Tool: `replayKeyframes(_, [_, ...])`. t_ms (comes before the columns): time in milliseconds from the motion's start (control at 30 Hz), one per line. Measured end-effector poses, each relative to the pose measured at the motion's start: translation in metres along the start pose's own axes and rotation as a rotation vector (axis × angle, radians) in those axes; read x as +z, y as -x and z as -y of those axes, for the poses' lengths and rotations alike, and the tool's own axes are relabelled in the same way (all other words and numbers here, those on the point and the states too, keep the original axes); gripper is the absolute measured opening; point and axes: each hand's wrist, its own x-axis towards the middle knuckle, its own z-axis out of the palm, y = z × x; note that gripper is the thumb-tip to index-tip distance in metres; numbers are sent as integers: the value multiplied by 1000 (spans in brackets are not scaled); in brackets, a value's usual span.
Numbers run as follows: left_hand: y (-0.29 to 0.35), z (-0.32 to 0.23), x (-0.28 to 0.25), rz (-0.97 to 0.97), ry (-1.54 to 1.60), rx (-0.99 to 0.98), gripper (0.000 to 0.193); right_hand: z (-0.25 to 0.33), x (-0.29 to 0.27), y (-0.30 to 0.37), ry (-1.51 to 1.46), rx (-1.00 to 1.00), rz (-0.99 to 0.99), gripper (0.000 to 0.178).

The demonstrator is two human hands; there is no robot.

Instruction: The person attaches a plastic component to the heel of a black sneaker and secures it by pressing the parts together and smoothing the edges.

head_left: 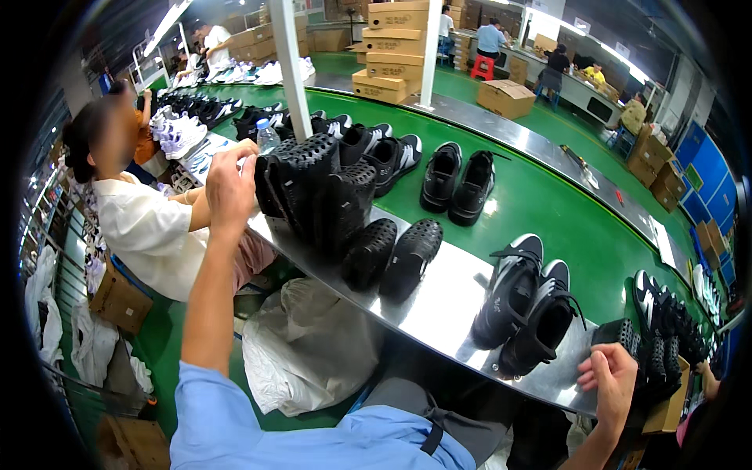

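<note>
My left hand (232,186) is closed, fingertips at the left end of a stack of black perforated shoe forms (317,192); what lies under the fingers is partly hidden. Two more perforated forms (406,258) lie beside the stack on the metal bench ledge. To the right, a pair of black-and-grey lace-up sneakers (517,301) rests on the same ledge. My right hand (611,384) hovers at the ledge's right end with fingers half curled and nothing visible in them. Just beyond it is another black perforated form (617,335).
A green conveyor belt (548,211) runs behind the ledge, carrying a middle pair of black sneakers (458,184) and more to both sides. A person in white (149,227) sits at my left. Metal posts (291,74) rise from the line. A white sack (305,345) hangs below.
</note>
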Motion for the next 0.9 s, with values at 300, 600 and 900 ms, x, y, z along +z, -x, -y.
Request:
replayKeyframes(300, [-47, 119, 94, 331, -111, -129, 42, 15, 43, 9, -104, -45, 166, 17])
replayKeyframes(600, [40, -73, -75, -268, 45, 240, 40, 16, 74, 34, -179, -3, 191, 31])
replayKeyframes(900, [213, -259, -66, 289, 846, 701, 51, 12, 136, 62, -1052, 293, 408, 60])
